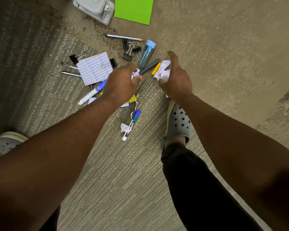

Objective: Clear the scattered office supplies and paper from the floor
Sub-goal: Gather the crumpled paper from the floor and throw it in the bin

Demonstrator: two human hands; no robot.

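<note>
The floor is carpet (127,172) with fine pale stripes from 6 to 9 o'clock — toward 12 and 3 o'clock it is plain beige carpet (223,39), evenly lit.

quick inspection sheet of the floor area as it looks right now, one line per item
surface: patterned carpet meeting plain beige flooring, dark specks near the top.
job's things: crumpled white paper in the right hand; paper scrap in the left hand; two markers, yellow-capped pen, pencil, binder clips, sticker sheet, blue tube, green sheet and small paper bits on the floor.
clutter: grey plastic case at the top.
grippers: left hand closed on the scrap; right hand cupped round the paper.
cables: nothing seen.
surroundings: grey clogs on the person's feet.
</note>
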